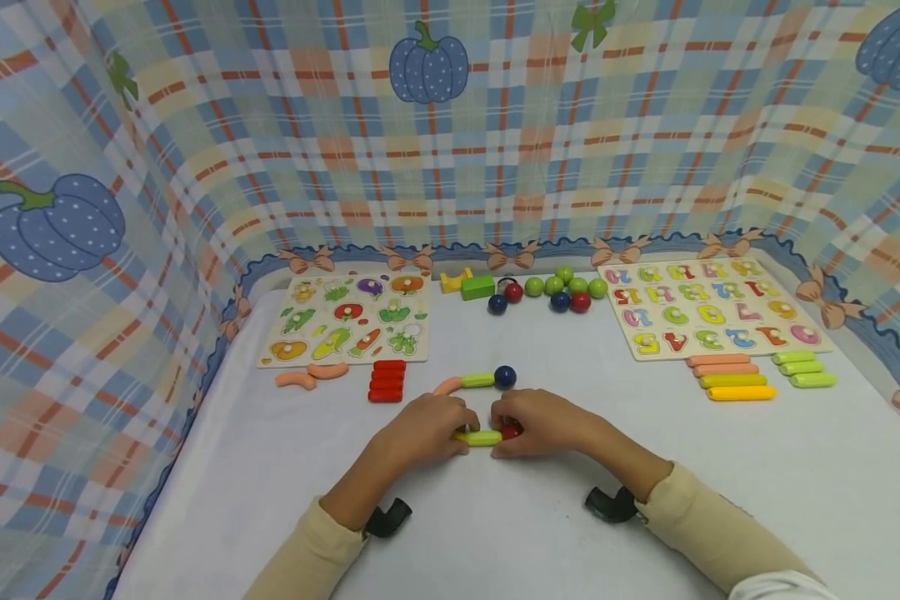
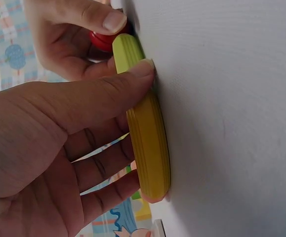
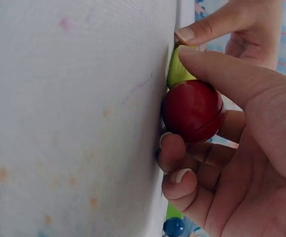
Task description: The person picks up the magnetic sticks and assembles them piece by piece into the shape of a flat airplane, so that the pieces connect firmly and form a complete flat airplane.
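On the white tabletop, my left hand [image 1: 420, 429] pinches a ridged yellow stick [image 2: 150, 148] near its joint with a light green stick [image 1: 483, 438]. The thumb lies over that joint in the left wrist view. A shiny red ball [image 3: 192, 108] sits against the green stick's other end. My right hand [image 1: 543, 421] holds the ball, its fingers curled about it and its thumb reaching along to the green stick. Just beyond the hands lies a similar row: a curved pink piece [image 1: 447, 386], a green stick [image 1: 477, 380] and a dark blue ball [image 1: 505, 377].
Behind stand a vegetable puzzle board [image 1: 322, 312], a number puzzle board [image 1: 690, 292], a green block [image 1: 478, 288] and several balls [image 1: 554, 285]. Red sticks [image 1: 387, 382] and curved pink pieces [image 1: 328, 371] lie left. Yellow sticks [image 1: 742, 393] and green sticks [image 1: 813, 380] lie right.
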A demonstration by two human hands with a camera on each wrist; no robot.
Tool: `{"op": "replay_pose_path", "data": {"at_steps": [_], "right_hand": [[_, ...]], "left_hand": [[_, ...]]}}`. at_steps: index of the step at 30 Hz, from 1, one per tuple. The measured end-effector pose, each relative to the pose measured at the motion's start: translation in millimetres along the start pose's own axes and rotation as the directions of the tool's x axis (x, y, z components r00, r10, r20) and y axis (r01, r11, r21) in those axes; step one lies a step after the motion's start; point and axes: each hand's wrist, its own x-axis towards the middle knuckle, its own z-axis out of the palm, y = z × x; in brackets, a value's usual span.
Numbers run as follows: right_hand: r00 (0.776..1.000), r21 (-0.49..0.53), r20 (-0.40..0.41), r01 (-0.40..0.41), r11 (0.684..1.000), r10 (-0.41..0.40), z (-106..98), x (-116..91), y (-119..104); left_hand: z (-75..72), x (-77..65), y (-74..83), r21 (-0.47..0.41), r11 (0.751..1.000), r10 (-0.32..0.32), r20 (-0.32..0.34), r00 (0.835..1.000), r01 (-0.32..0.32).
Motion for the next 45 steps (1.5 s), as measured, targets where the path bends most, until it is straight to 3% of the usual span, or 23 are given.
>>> {"op": "replay_pose_path", "data": {"at_steps": [10,20,26,32,40,45], "right_hand": [[0.999,0.034,-0.001,-0.038,0.999,0.038,-2.0,-0.9,-2.2],[1.0,0.076,0.015,-0.023,0.997,0.022,-2.8,-1.0,-2.5],[1.0,0.143,0.024,0.002,0.99,-0.005,-9.2,-1.5,5.9],[0.999,0.172,-0.002,-0.044,0.984,0.045,-28.4,0.4,17.3],[0.996,0.121,-0.089,0.031,0.992,-0.02,-55.7,31.6,24.6],[0.995,-0.013,-0.07,0.063,0.998,-0.064,-60.3,70.2,18.9]], "left_hand": [[-0.4,-6.5,-9.9,-0.069,0.998,-0.016,-0.012,1.0,0.015],[0.6,-5.3,-10.0,-0.09,0.996,-0.014,-0.014,1.0,0.013],[-1.0,-10.4,-5.7,-0.011,1.0,-0.025,-0.026,0.999,0.025],[1.1,-32.6,1.8,0.096,0.994,-0.044,-0.032,0.999,0.047],[5.6,-56.1,8.4,0.1,0.991,-0.092,0.061,0.994,0.086],[5.1,-59.5,13.8,0.077,0.993,-0.1,0.085,0.991,0.093]]}}
